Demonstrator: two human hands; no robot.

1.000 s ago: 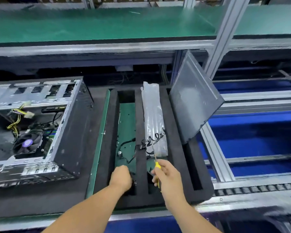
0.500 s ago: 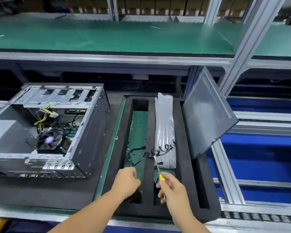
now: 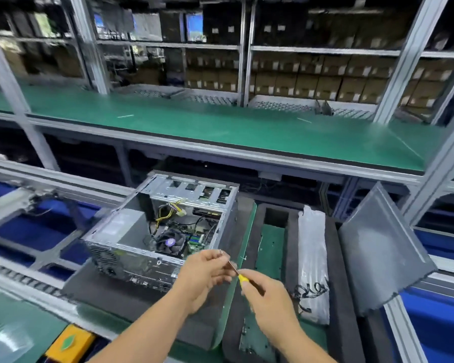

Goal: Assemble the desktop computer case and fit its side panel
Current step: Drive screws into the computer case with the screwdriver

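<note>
The open computer case [image 3: 131, 231] lies on its side at centre left, with its fan, cables and drive bays showing. The grey side panel [image 3: 380, 247] leans tilted against the frame at right. My right hand [image 3: 268, 297] grips a yellow-handled screwdriver [image 3: 243, 278] just in front of the case's near right corner. My left hand [image 3: 205, 273] pinches the tip end of the screwdriver shaft [image 3: 230, 262]; whether a screw sits between the fingers I cannot tell.
A black foam tray [image 3: 336, 271] with long slots holds a plastic bag of cables [image 3: 312, 258] right of the case. A green shelf [image 3: 220, 124] runs above. Blue conveyor bays [image 3: 435, 323] lie at both sides, and a yellow object [image 3: 70, 341] sits at the near left.
Both hands lifted out of the foam tray slots and came together to the left, near the case's corner. The view swung up and right, so the case now sits nearer centre.
</note>
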